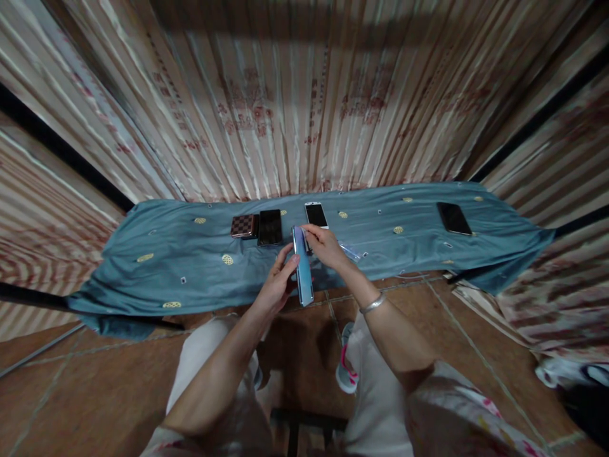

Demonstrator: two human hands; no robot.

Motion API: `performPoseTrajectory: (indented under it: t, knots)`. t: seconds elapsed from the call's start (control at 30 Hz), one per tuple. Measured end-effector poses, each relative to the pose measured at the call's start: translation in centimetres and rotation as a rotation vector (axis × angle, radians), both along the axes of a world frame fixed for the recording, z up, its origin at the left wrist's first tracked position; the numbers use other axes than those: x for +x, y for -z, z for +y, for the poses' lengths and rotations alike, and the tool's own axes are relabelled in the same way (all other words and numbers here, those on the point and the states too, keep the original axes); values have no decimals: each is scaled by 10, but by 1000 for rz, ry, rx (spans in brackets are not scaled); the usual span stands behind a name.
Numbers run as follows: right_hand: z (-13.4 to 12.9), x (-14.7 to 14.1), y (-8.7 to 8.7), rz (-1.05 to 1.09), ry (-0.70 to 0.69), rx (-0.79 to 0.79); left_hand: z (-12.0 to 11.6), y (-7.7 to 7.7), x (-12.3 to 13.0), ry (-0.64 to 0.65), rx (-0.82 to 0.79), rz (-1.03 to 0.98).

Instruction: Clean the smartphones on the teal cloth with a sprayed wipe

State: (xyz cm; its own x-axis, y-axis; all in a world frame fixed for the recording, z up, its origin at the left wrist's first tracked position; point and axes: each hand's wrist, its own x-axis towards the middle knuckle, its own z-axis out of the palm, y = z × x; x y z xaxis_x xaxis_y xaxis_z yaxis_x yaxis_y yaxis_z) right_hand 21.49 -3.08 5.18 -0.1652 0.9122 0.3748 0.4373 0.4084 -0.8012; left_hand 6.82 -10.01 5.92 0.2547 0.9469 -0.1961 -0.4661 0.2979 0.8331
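A phone with a shiny blue back is held tilted above the front part of the cloth. My left hand grips it along its left side, thumb on the near face. My right hand is closed at the phone's upper right edge, with fingers pinched together there; what lies between them, if anything, I cannot make out. A clear, thin plastic item lies on the cloth just right of my right hand. Behind the hands lies a white phone with a dark screen.
A blue-green cloth with yellow spots covers the low table. Left of the hands lie a black phone and a brown checkered wallet-like item. Another black phone lies far right. Patterned curtains hang around the table.
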Motion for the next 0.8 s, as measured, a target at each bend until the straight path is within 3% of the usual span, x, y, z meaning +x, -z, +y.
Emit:
performPoseTrajectory:
  t: [0.23,0.33,0.8]
  knots:
    - [3,-8,5,559,-51,-337,5,-1,-3,-24,-85,-78]
    - [-2,-14,4,694,-123,-461,10,1,-5,-48,-105,-110]
    - [-12,-28,4,618,-112,-515,12,4,-7,-109,-53,-37]
